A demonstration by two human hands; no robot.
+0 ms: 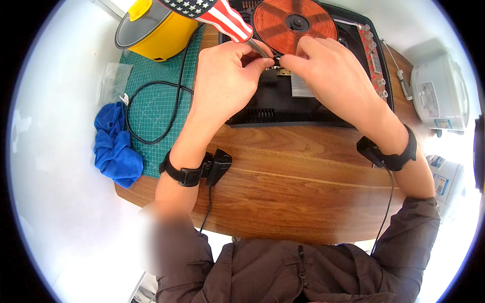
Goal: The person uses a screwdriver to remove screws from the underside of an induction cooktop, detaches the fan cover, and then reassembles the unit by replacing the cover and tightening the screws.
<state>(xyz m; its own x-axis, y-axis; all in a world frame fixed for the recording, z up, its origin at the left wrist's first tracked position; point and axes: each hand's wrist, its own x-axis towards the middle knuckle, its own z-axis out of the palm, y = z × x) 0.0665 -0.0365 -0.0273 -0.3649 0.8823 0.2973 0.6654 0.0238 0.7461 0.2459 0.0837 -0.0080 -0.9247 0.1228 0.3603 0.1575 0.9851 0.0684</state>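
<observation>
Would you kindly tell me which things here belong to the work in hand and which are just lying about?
In use:
flag-patterned tool, in left hand
opened black appliance
copper coil

Apparently lying about:
blue cloth
yellow pot
clear bag
white appliance

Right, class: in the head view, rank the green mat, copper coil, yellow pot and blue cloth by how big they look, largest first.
1. Green mat
2. Copper coil and yellow pot: too alike to rank; the top edge crops both
3. Blue cloth
</observation>
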